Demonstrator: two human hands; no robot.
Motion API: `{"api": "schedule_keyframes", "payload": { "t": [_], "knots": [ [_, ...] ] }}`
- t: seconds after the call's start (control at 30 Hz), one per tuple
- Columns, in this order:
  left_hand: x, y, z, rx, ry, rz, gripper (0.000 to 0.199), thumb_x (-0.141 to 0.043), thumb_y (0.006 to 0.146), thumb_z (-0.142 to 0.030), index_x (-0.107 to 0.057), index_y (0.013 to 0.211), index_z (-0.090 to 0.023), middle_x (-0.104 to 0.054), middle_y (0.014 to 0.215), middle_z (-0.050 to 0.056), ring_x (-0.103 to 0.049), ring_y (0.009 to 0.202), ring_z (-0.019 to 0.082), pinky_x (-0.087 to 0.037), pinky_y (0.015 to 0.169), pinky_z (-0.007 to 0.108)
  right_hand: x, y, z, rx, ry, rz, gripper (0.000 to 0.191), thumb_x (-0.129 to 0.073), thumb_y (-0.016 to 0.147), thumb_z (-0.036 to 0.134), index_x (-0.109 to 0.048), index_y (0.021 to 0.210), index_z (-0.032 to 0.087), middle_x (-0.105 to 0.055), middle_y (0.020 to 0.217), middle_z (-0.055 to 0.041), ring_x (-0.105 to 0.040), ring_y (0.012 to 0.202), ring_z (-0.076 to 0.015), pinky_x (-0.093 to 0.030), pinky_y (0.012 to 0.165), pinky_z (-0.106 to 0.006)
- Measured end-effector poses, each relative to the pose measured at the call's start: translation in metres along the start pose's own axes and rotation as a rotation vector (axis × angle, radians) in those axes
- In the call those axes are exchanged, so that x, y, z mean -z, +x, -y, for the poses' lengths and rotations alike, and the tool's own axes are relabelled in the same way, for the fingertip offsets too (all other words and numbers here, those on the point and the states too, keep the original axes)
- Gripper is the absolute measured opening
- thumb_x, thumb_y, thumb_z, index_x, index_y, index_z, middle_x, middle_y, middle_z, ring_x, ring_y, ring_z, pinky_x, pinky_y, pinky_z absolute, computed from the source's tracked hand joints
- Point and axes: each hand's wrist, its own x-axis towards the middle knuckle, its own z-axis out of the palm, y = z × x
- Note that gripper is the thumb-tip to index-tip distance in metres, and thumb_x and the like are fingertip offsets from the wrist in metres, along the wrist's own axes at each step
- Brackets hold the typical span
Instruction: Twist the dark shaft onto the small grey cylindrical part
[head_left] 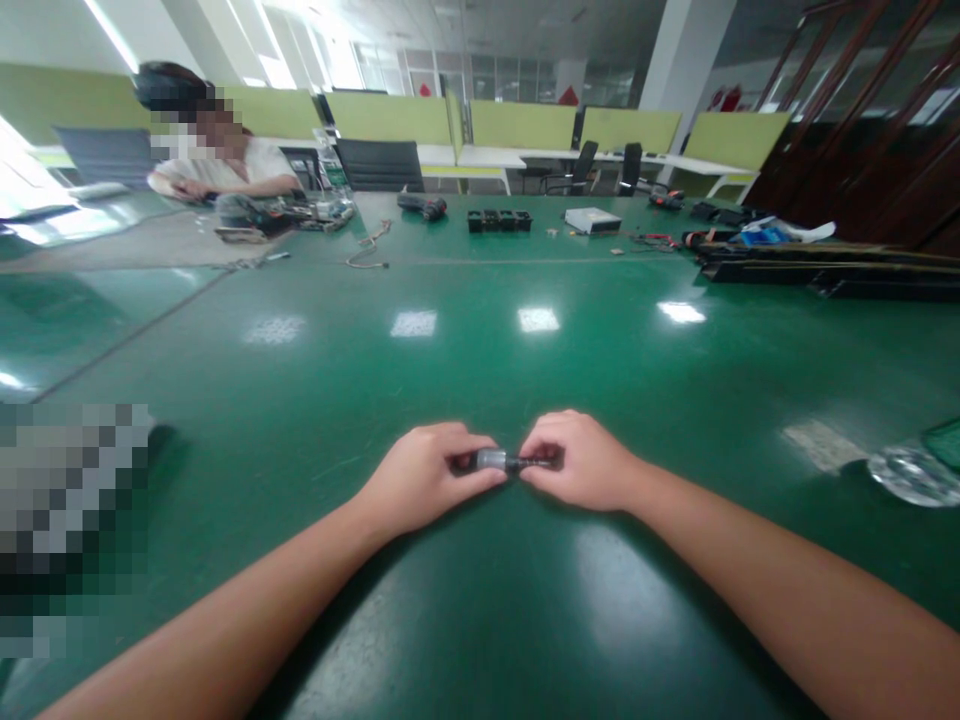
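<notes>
Between my two hands, low over the green tabletop, lies a small cylindrical piece (492,459), silver-grey in the middle with dark ends. A thin dark shaft sticks out of it to the right. The thumb and fingers of my left hand (427,474) are closed about the thick left part, whose far end is hidden in the palm. My right hand (576,460) pinches around the thin shaft, and its fingers cover part of it. I cannot tell the exact kind of this piece.
Across the green table (465,360) stand a black block with several sections (499,220), a silver box (592,220) and a dark power tool (421,206). Long black bars (825,270) lie at right, near a clear glass dish (915,475). Another person (225,165) sits far left.
</notes>
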Motion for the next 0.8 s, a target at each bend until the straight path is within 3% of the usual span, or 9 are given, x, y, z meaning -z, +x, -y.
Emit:
{"api": "schedule_keyframes", "payload": {
  "t": [0.8],
  "knots": [
    [0.0008, 0.0003, 0.001, 0.013, 0.004, 0.026, 0.026, -0.066, 0.089, -0.049, -0.076, 0.102, -0.028, -0.065, 0.076, -0.002, -0.057, 0.068, 0.013, -0.038, 0.063, 0.023, 0.0092, -0.0046, -0.0043, -0.007, -0.01, 0.027, 0.005, -0.074, 0.075, 0.017, -0.07, 0.078, 0.017, -0.066, 0.072, 0.0007, -0.058, 0.066, -0.012, -0.042, 0.068, -0.026]
  ]
}}
